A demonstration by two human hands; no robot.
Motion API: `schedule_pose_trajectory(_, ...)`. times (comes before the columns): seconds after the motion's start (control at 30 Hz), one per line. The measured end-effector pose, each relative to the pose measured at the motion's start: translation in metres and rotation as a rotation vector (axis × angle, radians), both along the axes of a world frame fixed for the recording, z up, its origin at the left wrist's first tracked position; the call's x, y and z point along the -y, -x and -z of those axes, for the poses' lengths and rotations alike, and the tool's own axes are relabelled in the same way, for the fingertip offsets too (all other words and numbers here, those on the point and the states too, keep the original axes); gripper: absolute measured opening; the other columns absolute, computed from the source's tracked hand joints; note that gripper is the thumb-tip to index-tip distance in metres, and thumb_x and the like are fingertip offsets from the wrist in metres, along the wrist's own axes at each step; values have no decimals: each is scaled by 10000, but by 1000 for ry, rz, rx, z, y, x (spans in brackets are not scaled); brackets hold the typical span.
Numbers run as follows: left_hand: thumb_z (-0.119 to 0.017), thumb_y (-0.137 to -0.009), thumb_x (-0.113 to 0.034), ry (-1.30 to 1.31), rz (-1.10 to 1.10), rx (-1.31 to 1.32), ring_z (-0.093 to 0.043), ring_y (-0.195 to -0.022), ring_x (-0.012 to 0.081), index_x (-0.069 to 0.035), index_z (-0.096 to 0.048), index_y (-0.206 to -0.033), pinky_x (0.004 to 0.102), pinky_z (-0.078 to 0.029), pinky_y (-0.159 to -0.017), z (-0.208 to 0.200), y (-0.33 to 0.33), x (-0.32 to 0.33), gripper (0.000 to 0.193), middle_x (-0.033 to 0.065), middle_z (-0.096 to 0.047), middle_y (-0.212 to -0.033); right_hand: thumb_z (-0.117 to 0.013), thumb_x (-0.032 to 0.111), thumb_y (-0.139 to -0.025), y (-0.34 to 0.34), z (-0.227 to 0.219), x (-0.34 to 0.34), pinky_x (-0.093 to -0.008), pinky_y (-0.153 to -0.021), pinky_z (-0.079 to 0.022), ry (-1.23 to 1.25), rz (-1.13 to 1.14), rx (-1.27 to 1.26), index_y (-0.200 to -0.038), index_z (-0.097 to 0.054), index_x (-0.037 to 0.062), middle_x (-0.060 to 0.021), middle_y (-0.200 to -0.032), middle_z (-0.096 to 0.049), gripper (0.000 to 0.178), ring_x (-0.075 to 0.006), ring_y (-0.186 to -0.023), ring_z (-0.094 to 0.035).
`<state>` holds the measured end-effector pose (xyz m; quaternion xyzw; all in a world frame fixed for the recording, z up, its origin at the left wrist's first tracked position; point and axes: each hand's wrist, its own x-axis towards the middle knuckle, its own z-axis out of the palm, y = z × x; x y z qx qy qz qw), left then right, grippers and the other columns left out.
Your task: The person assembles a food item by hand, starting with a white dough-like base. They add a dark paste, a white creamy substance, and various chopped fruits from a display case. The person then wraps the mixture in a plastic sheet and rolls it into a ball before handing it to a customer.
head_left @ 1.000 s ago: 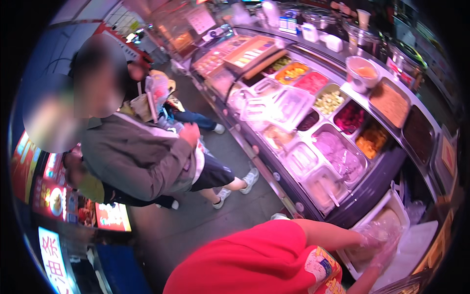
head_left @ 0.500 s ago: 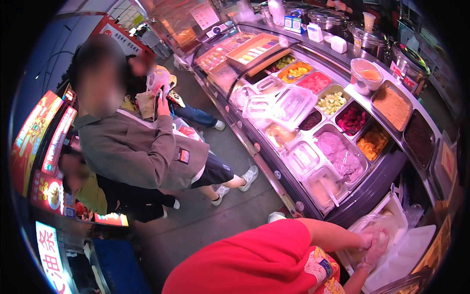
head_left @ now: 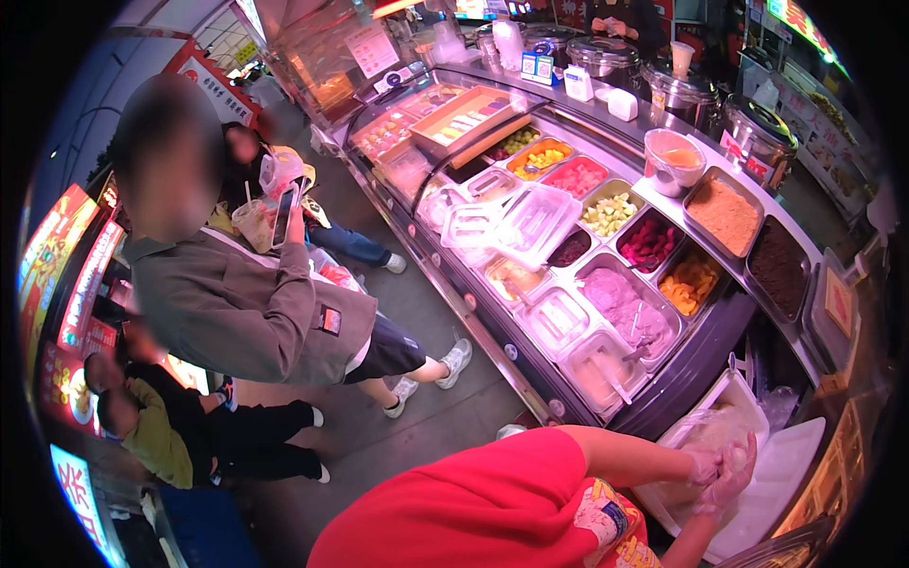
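Note:
Both my hands wear thin clear gloves and meet above a white box (head_left: 736,386). My right hand (head_left: 729,486) curls around a small pale lump (head_left: 737,460) of a kind I cannot make out. Against its other side presses my left hand (head_left: 702,466), fingers bent and partly hidden. Beneath the hands, clear plastic film and pale contents (head_left: 712,428) show in the box. Its right side meets a white tray or lid (head_left: 793,464).
A counter left and ahead holds metal pans of diced fruit, purple paste (head_left: 620,303) and clear lids (head_left: 538,225). A shelf bears a crumb tray (head_left: 723,214), a dark-filled tray (head_left: 778,267) and a tub (head_left: 674,161). A person with a phone (head_left: 284,216) stands beyond the counter.
The view has shifted, so the counter sits further left in the picture. My hands stay together around the pale lump, fingers slightly changed. The phone in the standing person's hand has turned.

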<state>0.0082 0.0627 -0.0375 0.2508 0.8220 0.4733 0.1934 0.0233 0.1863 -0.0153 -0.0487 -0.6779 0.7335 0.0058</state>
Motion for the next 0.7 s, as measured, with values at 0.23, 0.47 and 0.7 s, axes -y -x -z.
schedule_pose_trajectory(0.23,-627,-916,-254,-208,-129,-30,-618,-1133,306,-157,-664,-1218,394,-469,-1009,16,4,-9,320,115,-672,-1206,-614,182,-1026,-11,-89,8,-242,-689,-513,1103,-817,267,-1540,-440,50,-95,-1175,-636,558,-114,-764,-583)
schedule_pose_trajectory(0.47,-657,-903,-246,-256,-221,-299,-623,-1034,350,-122,-660,-1167,426,-482,-953,-28,-12,9,292,154,-658,-1113,-570,396,-1036,-28,-112,19,-365,-836,-579,848,-467,133,-1549,-431,71,-76,-1238,-634,623,-169,-973,-617)
schedule_pose_trajectory(0.7,-691,-886,-204,-352,-179,-539,-617,-882,389,-64,-639,-1003,467,-496,-800,-64,-22,94,191,173,-635,-910,-548,183,-1046,-46,-113,47,-349,-1001,-569,413,-352,-293,-1579,-360,55,-161,-1509,-491,579,-249,-1255,-600)
